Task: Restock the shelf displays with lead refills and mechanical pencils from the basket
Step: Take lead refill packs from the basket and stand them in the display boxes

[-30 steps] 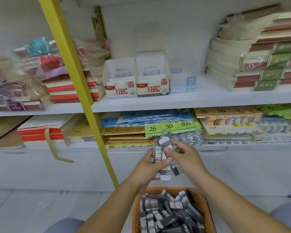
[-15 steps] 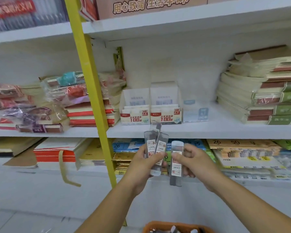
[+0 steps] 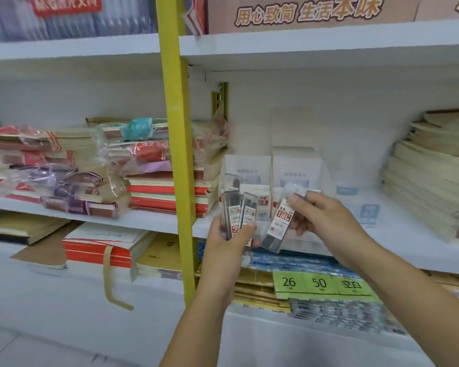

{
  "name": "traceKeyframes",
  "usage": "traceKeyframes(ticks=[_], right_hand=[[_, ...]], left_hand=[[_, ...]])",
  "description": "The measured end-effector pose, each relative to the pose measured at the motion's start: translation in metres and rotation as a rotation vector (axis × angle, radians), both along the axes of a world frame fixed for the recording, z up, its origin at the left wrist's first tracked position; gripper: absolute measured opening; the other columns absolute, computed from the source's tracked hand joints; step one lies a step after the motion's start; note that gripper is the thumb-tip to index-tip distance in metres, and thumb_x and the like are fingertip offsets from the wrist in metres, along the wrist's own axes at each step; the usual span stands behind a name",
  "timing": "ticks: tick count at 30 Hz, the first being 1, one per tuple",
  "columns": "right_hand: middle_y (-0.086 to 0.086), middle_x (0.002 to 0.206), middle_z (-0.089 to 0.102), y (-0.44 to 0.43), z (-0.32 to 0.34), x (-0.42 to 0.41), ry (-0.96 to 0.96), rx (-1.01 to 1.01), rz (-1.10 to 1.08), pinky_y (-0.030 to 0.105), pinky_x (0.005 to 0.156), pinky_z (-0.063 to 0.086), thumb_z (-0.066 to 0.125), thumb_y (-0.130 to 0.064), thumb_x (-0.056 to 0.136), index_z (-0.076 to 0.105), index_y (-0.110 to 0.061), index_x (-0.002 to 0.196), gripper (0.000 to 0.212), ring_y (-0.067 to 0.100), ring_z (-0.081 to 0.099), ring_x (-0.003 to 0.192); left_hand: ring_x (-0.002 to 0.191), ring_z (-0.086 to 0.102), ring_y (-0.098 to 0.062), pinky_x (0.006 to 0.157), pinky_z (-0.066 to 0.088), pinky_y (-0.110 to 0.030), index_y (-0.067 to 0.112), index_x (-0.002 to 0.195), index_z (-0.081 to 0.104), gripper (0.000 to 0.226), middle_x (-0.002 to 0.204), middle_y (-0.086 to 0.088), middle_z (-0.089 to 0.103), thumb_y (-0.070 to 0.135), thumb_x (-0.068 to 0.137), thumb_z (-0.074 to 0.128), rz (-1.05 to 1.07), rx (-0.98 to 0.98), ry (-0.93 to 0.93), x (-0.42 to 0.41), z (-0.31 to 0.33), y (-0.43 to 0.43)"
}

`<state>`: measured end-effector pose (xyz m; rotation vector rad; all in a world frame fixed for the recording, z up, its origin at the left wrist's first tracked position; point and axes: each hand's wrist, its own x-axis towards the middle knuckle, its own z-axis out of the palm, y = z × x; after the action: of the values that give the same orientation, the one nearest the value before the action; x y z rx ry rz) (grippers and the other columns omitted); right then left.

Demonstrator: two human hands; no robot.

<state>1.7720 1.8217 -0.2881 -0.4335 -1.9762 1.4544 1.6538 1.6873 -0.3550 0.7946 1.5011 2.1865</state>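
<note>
My left hand (image 3: 229,241) grips a fan of three clear lead refill cases (image 3: 236,205) with white and red labels, held upright in front of the shelf. My right hand (image 3: 321,218) pinches a single lead refill case (image 3: 278,223), tilted, its top end near the display boxes. Two white display boxes stand on the middle shelf: the one marked HB 0.5 (image 3: 249,170) behind my left hand, a second box (image 3: 297,165) to its right. The basket is out of view.
A yellow upright post (image 3: 178,154) stands just left of my left hand. Wrapped notebook stacks (image 3: 149,165) fill the shelf left of the boxes, tall paper stacks (image 3: 432,178) the right. A small blue-printed box (image 3: 366,210) stands behind my right hand. Green-labelled packs (image 3: 321,283) lie on the lower shelf.
Both hands rose from above the basket to the middle shelf. My right hand drew one case away from the bunch and now holds it tilted near the display boxes. The basket left the view.
</note>
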Motion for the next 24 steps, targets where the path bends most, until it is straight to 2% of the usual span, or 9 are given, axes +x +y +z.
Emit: traceKeyframes(ticks=[2, 6, 11, 13, 15, 17, 20, 22, 24], right_hand=[[0.005, 0.080, 0.075, 0.006, 0.025, -0.022, 0.062, 0.088, -0.031, 0.029, 0.065, 0.056, 0.060, -0.028, 0.095, 0.073, -0.017, 0.085, 0.019, 0.017, 0.068, 0.069], [-0.002, 0.081, 0.074, 0.019, 0.066, -0.075, 0.137, 0.365, -0.083, 0.026, 0.065, 0.057, 0.064, -0.019, 0.093, 0.063, -0.031, 0.090, 0.012, 0.011, 0.072, 0.072], [-0.009, 0.086, 0.068, 0.034, 0.075, -0.133, -0.020, 0.772, -0.181, 0.027, 0.065, 0.052, 0.068, -0.024, 0.089, 0.048, -0.034, 0.099, 0.024, 0.006, 0.067, 0.073], [-0.007, 0.083, 0.067, 0.040, 0.071, -0.147, -0.111, 0.844, -0.161, 0.030, 0.064, 0.053, 0.069, -0.025, 0.089, 0.045, -0.031, 0.101, 0.027, 0.009, 0.066, 0.073], [-0.006, 0.077, 0.067, 0.046, 0.068, -0.156, -0.151, 0.870, -0.126, 0.024, 0.057, 0.049, 0.069, -0.023, 0.089, 0.043, -0.030, 0.099, 0.028, 0.007, 0.066, 0.067], [-0.006, 0.070, 0.066, 0.049, 0.067, -0.162, -0.167, 0.859, -0.080, 0.018, 0.051, 0.047, 0.070, -0.021, 0.088, 0.045, -0.030, 0.096, 0.028, 0.002, 0.064, 0.059], [-0.001, 0.070, 0.069, 0.050, 0.066, -0.168, -0.195, 0.746, -0.036, 0.034, 0.056, 0.057, 0.074, -0.024, 0.085, 0.056, -0.028, 0.093, 0.020, 0.010, 0.068, 0.059], [-0.003, 0.081, 0.069, 0.052, 0.066, -0.172, -0.295, 0.913, -0.136, 0.031, 0.058, 0.050, 0.073, -0.033, 0.084, 0.064, -0.029, 0.095, 0.015, 0.013, 0.064, 0.068], [-0.005, 0.093, 0.062, 0.052, 0.066, -0.175, -0.398, 1.160, -0.269, 0.029, 0.064, 0.039, 0.067, -0.039, 0.088, 0.067, -0.029, 0.108, 0.023, 0.018, 0.059, 0.083]], left_hand=[[0.074, 0.073, -0.013, 0.068, 0.056, -0.031, 0.031, 0.115, 0.064, 0.027, 0.100, 0.007, 0.076, 0.023, 0.091, 0.072, 0.056, 0.046, 0.000, -0.015, 0.006, -0.004], [0.072, 0.075, -0.013, 0.056, 0.053, -0.015, 0.032, 0.104, 0.065, 0.017, 0.093, 0.013, 0.076, 0.024, 0.092, 0.072, 0.136, 0.079, -0.016, -0.042, 0.009, -0.015], [0.074, 0.076, -0.016, 0.058, 0.055, -0.018, 0.029, 0.110, 0.062, 0.024, 0.095, 0.011, 0.075, 0.024, 0.090, 0.073, 0.123, 0.017, 0.016, -0.060, 0.009, -0.021], [0.074, 0.076, -0.016, 0.058, 0.055, -0.019, 0.030, 0.110, 0.062, 0.024, 0.095, 0.012, 0.075, 0.025, 0.090, 0.074, 0.106, 0.003, 0.027, -0.064, 0.008, -0.022], [0.074, 0.076, -0.016, 0.059, 0.055, -0.019, 0.033, 0.108, 0.063, 0.023, 0.095, 0.013, 0.075, 0.028, 0.089, 0.075, 0.097, -0.015, 0.043, -0.067, 0.007, -0.024], [0.074, 0.076, -0.016, 0.059, 0.055, -0.018, 0.034, 0.106, 0.064, 0.023, 0.095, 0.012, 0.075, 0.029, 0.088, 0.075, 0.086, -0.022, 0.051, -0.069, 0.006, -0.026], [0.074, 0.075, -0.017, 0.060, 0.056, -0.020, 0.036, 0.106, 0.066, 0.023, 0.096, 0.008, 0.076, 0.026, 0.088, 0.076, 0.055, -0.021, 0.052, -0.070, 0.004, -0.028], [0.075, 0.075, -0.017, 0.062, 0.056, -0.021, 0.036, 0.107, 0.066, 0.024, 0.097, 0.007, 0.076, 0.026, 0.088, 0.076, 0.034, -0.020, 0.047, -0.070, 0.003, -0.027], [0.076, 0.075, -0.017, 0.062, 0.055, -0.020, 0.034, 0.108, 0.066, 0.025, 0.099, 0.007, 0.076, 0.027, 0.087, 0.077, 0.018, -0.020, 0.032, -0.068, 0.003, -0.025]])
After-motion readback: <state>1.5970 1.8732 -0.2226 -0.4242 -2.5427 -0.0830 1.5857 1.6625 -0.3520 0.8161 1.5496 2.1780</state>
